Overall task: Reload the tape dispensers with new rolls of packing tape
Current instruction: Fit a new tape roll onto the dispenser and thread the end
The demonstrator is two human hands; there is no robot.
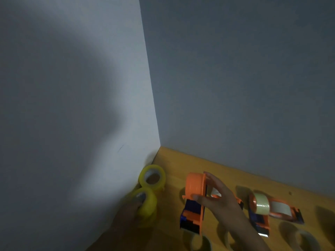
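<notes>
Nearest to us, at the bottom edge of the wooden table (235, 174), we see a dim ring shape (197, 241), too dark and blurred to name with certainty, and another like it (306, 240) toward the right. Our right hand (220, 198) reaches in from the lower right, its fingers spread and fairly straight, the fingertips touching the side of an orange and blue tape dispenser (194, 201); the hand is not wrapped around it, and the dispenser's round orange hub shows no roll of tape on it. Our left hand (129, 213) lies in shadow at the lower left, and its fingers curl into the core of a yellow tape roll (146, 205), gripping it close to the left wall (72, 105). To the right of our right hand a second orange dispenser (260, 212) rests on the table with a pale roll of tape (261, 203) mounted on it, and a third dispenser (285, 211) lies just beside it, touching or nearly so. Farther back, another yellow tape roll (152, 177) stands on its edge in the corner, just behind the one we hold. Beyond that rise two plain grey walls, meeting at the corner.
</notes>
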